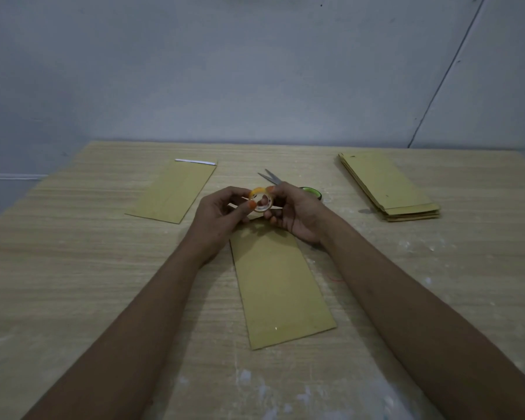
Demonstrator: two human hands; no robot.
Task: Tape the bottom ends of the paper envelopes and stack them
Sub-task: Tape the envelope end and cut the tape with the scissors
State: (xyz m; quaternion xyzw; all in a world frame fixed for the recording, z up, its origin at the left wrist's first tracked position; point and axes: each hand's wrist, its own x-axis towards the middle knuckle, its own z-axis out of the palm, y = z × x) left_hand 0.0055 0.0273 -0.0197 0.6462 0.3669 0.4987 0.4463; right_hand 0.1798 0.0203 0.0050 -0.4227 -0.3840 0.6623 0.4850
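Scissors (pixel 270 177) between envelope (pixel 172 192) and stack (pixel 388 186)

A plain, dim workroom: a bare grey wall (pixel 255 71) fills the upper frame behind a dust-smeared wood-grain counter (pixel 73 283).

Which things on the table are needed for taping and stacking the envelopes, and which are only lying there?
Needed: tape roll held in left hand and right hand; centre envelope; left envelope; envelope stack; scissors.

Lying about: green-rimmed object behind right hand.
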